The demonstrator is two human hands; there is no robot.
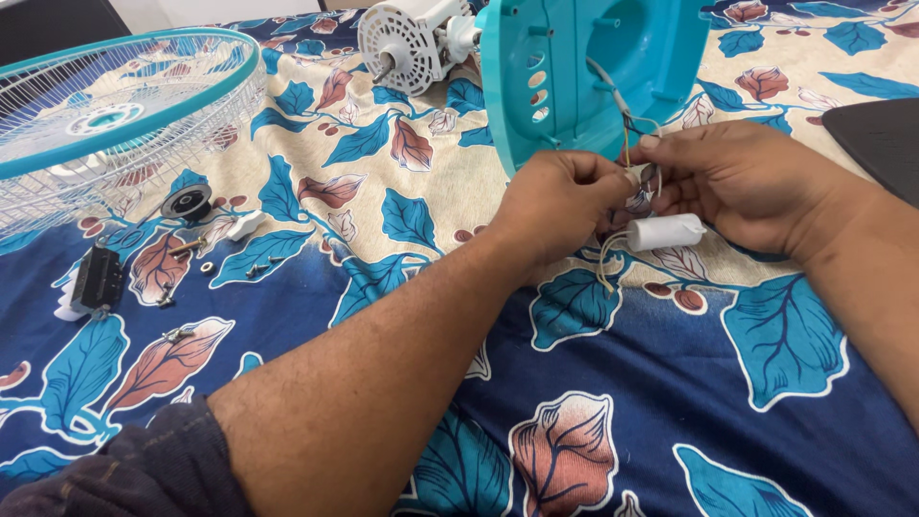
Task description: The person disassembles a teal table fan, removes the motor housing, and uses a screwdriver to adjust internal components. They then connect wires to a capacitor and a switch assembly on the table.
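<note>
My left hand and my right hand meet at the middle right, fingertips pinched together on thin wires that run up into a turquoise plastic fan housing. A small white cylindrical capacitor hangs from those wires just under my right thumb. The spot where the wires join is mostly hidden by my fingers. Behind the housing lies a white fan motor with a vented cover and a shaft.
A floral blue and cream cloth covers the surface. At left stand a white wire fan guard with a turquoise rim, a black round knob, a black switch block, a white plastic piece and several loose screws. A dark object sits at right.
</note>
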